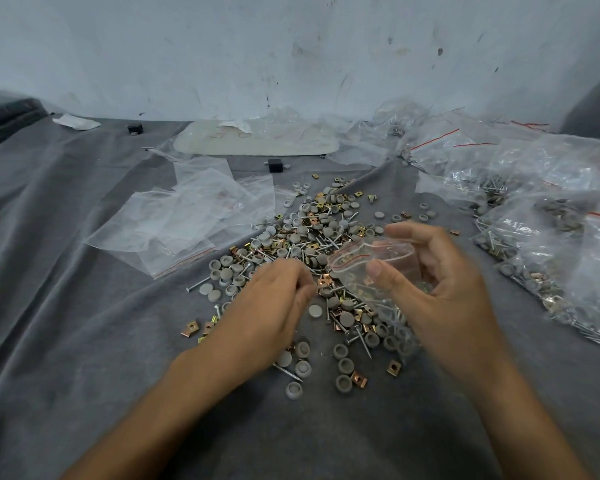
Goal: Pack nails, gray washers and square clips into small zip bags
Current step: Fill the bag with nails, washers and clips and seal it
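Observation:
A loose pile (312,237) of gray washers, nails and brass-coloured square clips spreads over the grey cloth in the middle. My right hand (440,296) holds a small clear zip bag (374,268) with a red strip, its mouth held wide toward the left; some pieces show inside it. My left hand (274,306) hovers over the pile just left of the bag's mouth, fingers pinched together; what they pinch is hidden and blurred. A gray washer (315,311) lies between the two hands.
Several empty zip bags (187,216) lie at the left of the pile. Filled bags (548,237) are heaped at the right. A pale flat tray (257,142) and a small black block (275,165) sit near the wall behind.

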The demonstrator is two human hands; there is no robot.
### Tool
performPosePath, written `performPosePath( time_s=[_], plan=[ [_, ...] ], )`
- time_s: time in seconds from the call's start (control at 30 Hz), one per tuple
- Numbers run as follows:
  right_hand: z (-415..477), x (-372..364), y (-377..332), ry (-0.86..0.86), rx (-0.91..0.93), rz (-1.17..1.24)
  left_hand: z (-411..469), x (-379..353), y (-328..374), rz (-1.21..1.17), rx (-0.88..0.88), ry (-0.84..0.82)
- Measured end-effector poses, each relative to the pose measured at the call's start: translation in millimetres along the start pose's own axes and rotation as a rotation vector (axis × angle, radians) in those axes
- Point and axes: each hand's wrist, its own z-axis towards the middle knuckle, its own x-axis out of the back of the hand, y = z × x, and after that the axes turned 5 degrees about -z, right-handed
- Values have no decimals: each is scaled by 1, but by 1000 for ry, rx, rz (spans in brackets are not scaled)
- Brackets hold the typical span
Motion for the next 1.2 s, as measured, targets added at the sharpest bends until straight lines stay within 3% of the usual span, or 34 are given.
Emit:
performPosePath(
  time_s=[0.2, 0.63, 0.93, 1.07, 1.2],
  plan=[
    [-2, -3, 4, -48, 37, -72, 1, 3, 7, -173, 54, 218],
    [-3, -8, 6, -92, 138, -135, 1, -1, 4, -42, -19, 179],
    [-2, -6, 5, -79, 117, -105, -1, -2, 2, -144, -31, 253],
    [1, 0, 1, -41, 75, 34, -1, -2, 1, -137, 15, 254],
    [11, 16, -2, 177, -15, 350, -1, -1, 1, -129, 44, 260]
  ],
)
